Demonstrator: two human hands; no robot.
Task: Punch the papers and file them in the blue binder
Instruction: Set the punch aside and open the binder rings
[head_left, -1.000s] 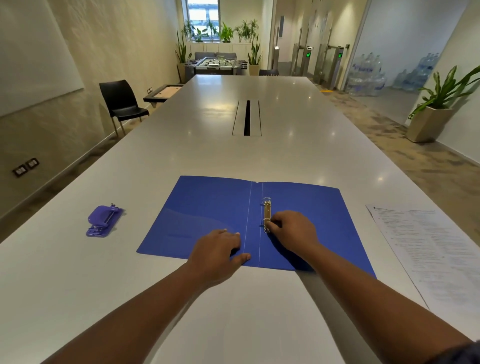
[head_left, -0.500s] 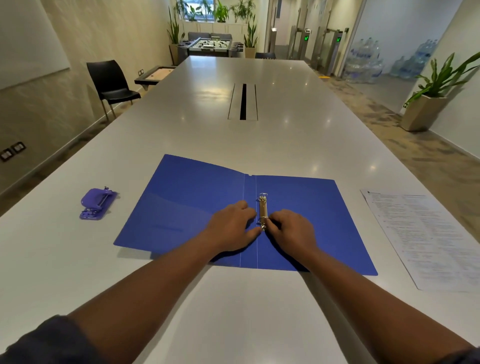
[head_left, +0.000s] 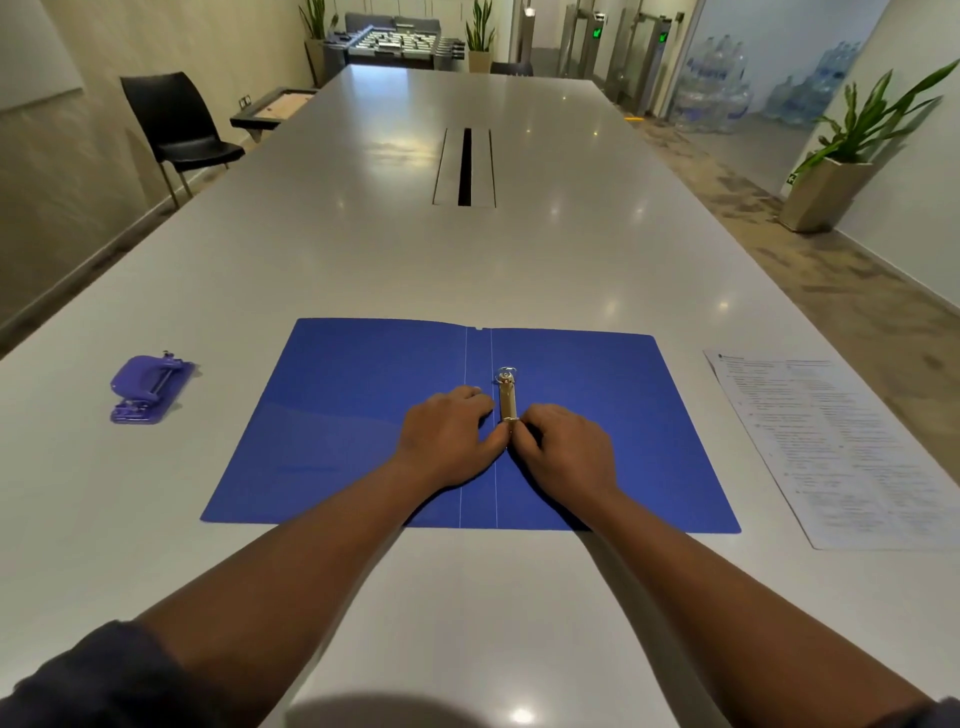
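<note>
1. Where the long white table (head_left: 363, 270) nears the camera, the blue binder (head_left: 353, 415) lies open and flat, both covers spread wide.
2. Ring mechanism (head_left: 507, 397): brass-coloured strip just right of the spine creases, one ring visible at its far end; the near end is covered by fingers.
3. Left hand (head_left: 449, 441): resting on the binder at the spine, fingers bent, thumb tip touching the near end of the mechanism.
4. Right hand (head_left: 569, 452): fingers curled, pinching the near end of the mechanism from the right.
5. Papers (head_left: 841, 447): printed sheets, flat on the table, to the right of the binder, apart from it.
6. Hole punch (head_left: 148, 388): purple, on the table, well left of the binder.
7. Black chair (head_left: 176, 124): by the left wall.
8. Potted plant (head_left: 841, 171): on the floor, far right.
</note>
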